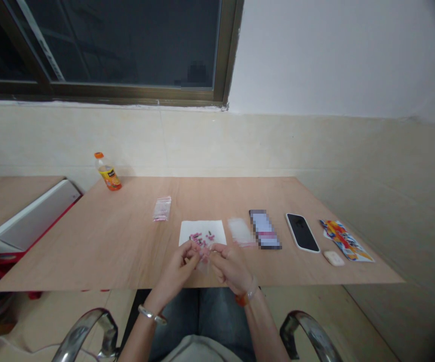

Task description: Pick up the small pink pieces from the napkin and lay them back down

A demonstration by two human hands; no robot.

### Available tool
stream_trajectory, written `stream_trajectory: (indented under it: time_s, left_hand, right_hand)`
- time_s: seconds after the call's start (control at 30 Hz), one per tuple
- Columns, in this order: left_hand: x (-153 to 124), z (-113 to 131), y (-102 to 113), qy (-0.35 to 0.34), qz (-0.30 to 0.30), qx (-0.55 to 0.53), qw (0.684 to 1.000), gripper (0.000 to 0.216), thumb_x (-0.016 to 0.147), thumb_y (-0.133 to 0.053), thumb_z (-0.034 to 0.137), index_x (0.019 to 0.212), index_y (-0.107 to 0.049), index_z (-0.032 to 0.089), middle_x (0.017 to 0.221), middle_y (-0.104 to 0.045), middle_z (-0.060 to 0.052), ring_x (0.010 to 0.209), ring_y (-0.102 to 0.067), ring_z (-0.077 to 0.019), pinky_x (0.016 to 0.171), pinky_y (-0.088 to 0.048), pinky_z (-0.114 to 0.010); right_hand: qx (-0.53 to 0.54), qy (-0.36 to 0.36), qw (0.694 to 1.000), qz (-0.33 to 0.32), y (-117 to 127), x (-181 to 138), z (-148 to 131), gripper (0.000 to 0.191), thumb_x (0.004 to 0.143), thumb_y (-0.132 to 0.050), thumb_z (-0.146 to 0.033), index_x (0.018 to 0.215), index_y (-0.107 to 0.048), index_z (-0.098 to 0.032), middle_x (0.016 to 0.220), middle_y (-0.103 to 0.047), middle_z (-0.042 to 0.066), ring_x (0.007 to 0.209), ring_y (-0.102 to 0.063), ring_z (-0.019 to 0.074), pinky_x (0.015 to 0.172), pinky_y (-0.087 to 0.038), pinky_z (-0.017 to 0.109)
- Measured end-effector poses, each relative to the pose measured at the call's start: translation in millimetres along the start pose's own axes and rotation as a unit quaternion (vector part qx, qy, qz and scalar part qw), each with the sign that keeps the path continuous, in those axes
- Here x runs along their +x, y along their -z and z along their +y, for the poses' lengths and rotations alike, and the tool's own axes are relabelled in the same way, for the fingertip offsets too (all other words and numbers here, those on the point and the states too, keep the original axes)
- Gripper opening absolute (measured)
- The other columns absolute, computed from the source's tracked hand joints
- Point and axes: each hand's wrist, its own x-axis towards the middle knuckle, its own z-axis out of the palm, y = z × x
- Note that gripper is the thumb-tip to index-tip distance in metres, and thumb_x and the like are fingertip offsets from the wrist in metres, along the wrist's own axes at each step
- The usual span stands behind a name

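Observation:
My left hand (179,265) and my right hand (231,265) meet at the near edge of the wooden table (119,241). Both are pinched on a small clear plastic bag (204,259) held between them, with something pink inside. Just beyond the hands lies a white paper sheet (202,229) with several small pink pieces (201,238) scattered on it. A stack of empty small clear bags (241,232) lies to the sheet's right. Another small bag (162,208) with pink content lies further back to the left.
An orange juice bottle (107,172) stands at the table's far left corner. To the right lie a blurred card (264,229), a dark phone (302,232), a white earbud case (334,258) and a colourful packet (345,240). A white box (32,216) sits left; chrome chair arms (85,329) flank me.

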Motion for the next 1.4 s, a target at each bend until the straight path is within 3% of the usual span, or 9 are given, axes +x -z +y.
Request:
stream_trajectory:
  time_s: [0.17, 0.37, 0.53, 0.63, 0.8, 0.93, 1.13, 1.27, 1.4]
  left_hand:
    - [-6.0, 9.1, -1.4, -0.021, -0.038, 0.109, 0.993, 0.023, 0.088, -0.04, 0.04, 0.085, -0.051, 0.021, 0.07, -0.055, 0.0, 0.066, -0.052, -0.0142, 0.062, -0.038, -0.024]
    - [-2.0, 3.7, -10.7, -0.064, 0.053, 0.26, 0.962, 0.017, 0.087, -0.04, 0.032, 0.082, -0.052, 0.022, 0.068, -0.058, -0.003, 0.061, -0.055, -0.0178, 0.056, -0.032, -0.026]
    - [2.8, -0.4, -5.8, -0.082, 0.142, 0.388, 0.907, 0.017, 0.087, -0.039, 0.028, 0.082, -0.053, 0.02, 0.063, -0.057, -0.004, 0.058, -0.056, -0.0191, 0.052, -0.031, -0.026]
    - [3.5, 1.8, -2.9, -0.09, 0.151, 0.367, 0.914, 0.019, 0.089, -0.036, 0.029, 0.084, -0.052, 0.019, 0.068, -0.06, -0.003, 0.06, -0.058, -0.0169, 0.053, -0.036, -0.024]
    - [6.0, -6.4, -10.6, -0.121, 0.133, 0.315, 0.932, 0.017, 0.086, -0.04, 0.021, 0.085, -0.057, 0.018, 0.08, -0.065, -0.004, 0.07, -0.062, -0.0158, 0.061, -0.046, -0.025]
    - [10.9, -16.9, -17.9, -0.165, 0.128, 0.309, 0.928, 0.03, 0.082, -0.039, 0.009, 0.094, -0.064, 0.019, 0.103, -0.064, -0.009, 0.095, -0.061, -0.0192, 0.08, -0.049, -0.034]
    - [13.0, -16.2, -15.9, -0.165, 0.152, 0.351, 0.909, 0.027, 0.082, -0.05, 0.019, 0.105, -0.063, 0.021, 0.112, -0.063, -0.009, 0.101, -0.058, -0.0232, 0.088, -0.046, -0.042]
    - [12.7, -9.4, -13.7, -0.181, 0.146, 0.351, 0.907, 0.031, 0.081, -0.048, 0.012, 0.106, -0.063, 0.021, 0.109, -0.066, -0.008, 0.101, -0.059, -0.0223, 0.087, -0.047, -0.041]
    - [11.1, -3.0, -14.9, -0.201, 0.123, 0.344, 0.909, 0.036, 0.078, -0.046, 0.005, 0.104, -0.065, 0.023, 0.105, -0.068, -0.006, 0.098, -0.061, -0.0211, 0.086, -0.047, -0.041]
  right_hand:
    - [0.012, -0.007, 1.0, -0.014, -4.5, -4.4, -2.6, 0.036, 0.067, -0.062, -0.056, 0.071, -0.053, -0.021, 0.039, -0.027, -0.012, 0.034, -0.019, 0.0051, 0.033, -0.012, 0.02]
    - [-0.092, 0.119, 0.986, 0.072, -14.7, -0.8, -3.7, 0.026, 0.074, -0.057, -0.043, 0.063, -0.054, -0.02, 0.06, -0.052, -0.002, 0.057, -0.045, 0.0123, 0.052, -0.035, 0.023]
    - [-0.155, 0.137, 0.973, 0.107, -17.2, 0.0, 4.7, 0.019, 0.074, -0.051, -0.03, 0.059, -0.047, -0.02, 0.054, -0.044, -0.004, 0.053, -0.04, 0.0113, 0.05, -0.029, 0.023]
    - [-0.177, 0.149, 0.964, 0.133, -17.8, 0.6, 9.4, 0.018, 0.073, -0.05, -0.028, 0.058, -0.046, -0.019, 0.052, -0.04, -0.005, 0.051, -0.036, 0.01, 0.048, -0.025, 0.022]
    - [-0.194, 0.18, 0.943, 0.201, -17.7, 3.3, 9.9, 0.02, 0.076, -0.047, -0.031, 0.061, -0.049, -0.019, 0.058, -0.049, -0.003, 0.055, -0.042, 0.0124, 0.053, -0.031, 0.023]
    - [-0.207, 0.195, 0.933, 0.219, -18.4, 1.3, 8.3, 0.02, 0.077, -0.045, -0.031, 0.062, -0.05, -0.019, 0.058, -0.05, -0.002, 0.056, -0.045, 0.0132, 0.053, -0.032, 0.024]
    - [-0.23, 0.187, 0.916, 0.27, -19.6, -3.7, 7.5, 0.021, 0.075, -0.049, -0.028, 0.057, -0.048, -0.019, 0.05, -0.041, -0.006, 0.049, -0.038, 0.0104, 0.049, -0.028, 0.023]
    - [-0.092, 0.149, 0.948, 0.266, -21.5, -5.5, 8.1, 0.009, 0.068, -0.059, -0.027, 0.07, -0.055, -0.018, 0.054, -0.046, -0.007, 0.052, -0.044, 0.0104, 0.05, -0.033, 0.021]
    - [0.23, 0.027, 0.958, 0.17, -20.6, -3.9, 3.3, 0.034, 0.071, -0.062, -0.037, 0.1, -0.055, -0.022, 0.08, -0.064, -0.001, 0.066, -0.059, 0.014, 0.054, -0.044, 0.023]
